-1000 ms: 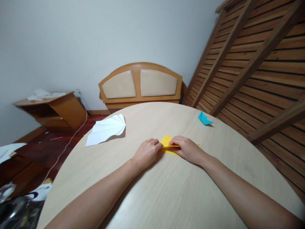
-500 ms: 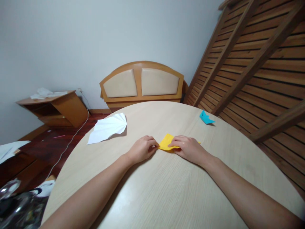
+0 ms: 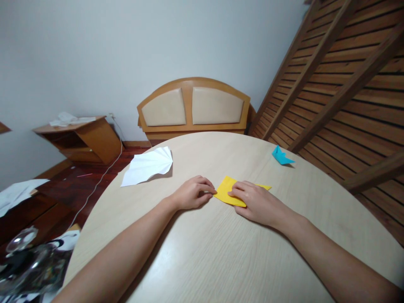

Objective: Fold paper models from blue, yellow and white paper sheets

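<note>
We take the yellow paper (image 3: 227, 192) as our landmark: it lies flat near the middle of the round worktop (image 3: 221, 252), folded, and we see only part of it. Our right hand (image 3: 257, 204) lies palm down on top of it, fingers pressed on the sheet, and covers its near right portion, so we cannot make out the full outline or how many layers the fold has. A thin yellow corner pokes out beyond the knuckles on the far right side. Our left hand (image 3: 194, 193) sits just left of the paper, loosely curled, its fingertips meeting the paper's left point; whether they pinch the edge or only press it down we cannot tell, since the curled fingers hide the contact. Neither hand lifts the paper.

Beyond the paper and to its right, well apart, a small blue folded paper figure (image 3: 282, 156) stands near the worktop's far edge; it is too small for us to read its shape. Beyond and to the left of the yellow paper, a white pleated paper (image 3: 148, 166) lies at the worktop's rim, its left tip hanging over the edge. Farther back behind the paper stands a wooden headboard (image 3: 193, 107), its lower part hidden by the worktop. Far left of the paper, at the frame's lower corner, some shiny clutter (image 3: 28, 261) is blurred and cut off.
</note>
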### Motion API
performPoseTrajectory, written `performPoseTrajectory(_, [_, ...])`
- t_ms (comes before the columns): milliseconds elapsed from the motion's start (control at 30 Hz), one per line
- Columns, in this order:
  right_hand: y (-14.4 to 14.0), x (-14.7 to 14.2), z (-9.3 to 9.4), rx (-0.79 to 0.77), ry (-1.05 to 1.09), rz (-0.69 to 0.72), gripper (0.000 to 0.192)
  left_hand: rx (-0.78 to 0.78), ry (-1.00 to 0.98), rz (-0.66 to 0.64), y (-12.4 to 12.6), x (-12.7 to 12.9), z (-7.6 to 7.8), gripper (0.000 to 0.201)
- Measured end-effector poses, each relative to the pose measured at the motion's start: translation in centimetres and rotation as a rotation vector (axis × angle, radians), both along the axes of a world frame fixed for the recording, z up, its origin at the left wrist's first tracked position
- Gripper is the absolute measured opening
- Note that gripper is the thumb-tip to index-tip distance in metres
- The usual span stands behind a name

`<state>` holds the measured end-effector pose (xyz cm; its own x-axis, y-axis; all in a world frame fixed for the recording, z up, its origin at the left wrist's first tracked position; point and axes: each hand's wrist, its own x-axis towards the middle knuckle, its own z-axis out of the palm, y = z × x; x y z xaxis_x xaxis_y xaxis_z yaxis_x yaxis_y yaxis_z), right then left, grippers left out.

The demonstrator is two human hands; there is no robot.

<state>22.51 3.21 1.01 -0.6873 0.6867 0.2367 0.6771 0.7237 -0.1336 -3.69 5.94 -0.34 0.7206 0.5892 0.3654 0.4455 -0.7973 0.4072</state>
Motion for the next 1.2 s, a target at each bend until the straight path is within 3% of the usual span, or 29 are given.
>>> performPoseTrajectory(200, [-1.2, -2.1, 0.2, 0.06, -0.141, -0.129, 0.018, 0.022, 0.046, 0.027, -0.1, 0.4, 0.0, 0.017])
performPoseTrajectory(300, [-1.2, -2.4, 0.2, 0.097, -0.141, -0.13, 0.016, 0.019, 0.064, 0.054, -0.3, 0.8, 0.2, 0.015])
performPoseTrajectory(433, [-0.9, -2.2, 0.3, 0.17, -0.149, -0.163, 0.012, 0.001, 0.049, 0.192, -1.1, 2.0, 0.2, 0.014])
performPoseTrajectory(567, [-0.8, -1.8, 0.6, 0.2, -0.073, -0.215, 0.014, -0.2, -0.219, 0.401, -1.8, 3.6, -0.4, 0.036])
performPoseTrajectory(700, [-1.0, -1.6, 0.8, 0.238, 0.018, -0.219, 0.015, -0.347, -0.439, 0.501, -2.4, 4.8, -0.9, 0.029])
performPoseTrajectory(967, [-0.7, -1.4, 0.2, 0.164, 0.008, -0.196, 0.009, -0.124, -0.119, 0.559, -3.3, 4.2, -0.1, 0.025])
performPoseTrajectory(1200, [-0.5, -2.2, 0.4, 0.11, -0.15, -0.189, 0.013, -0.126, 0.02, 0.554, -3.1, 4.0, 0.2, 0.011])
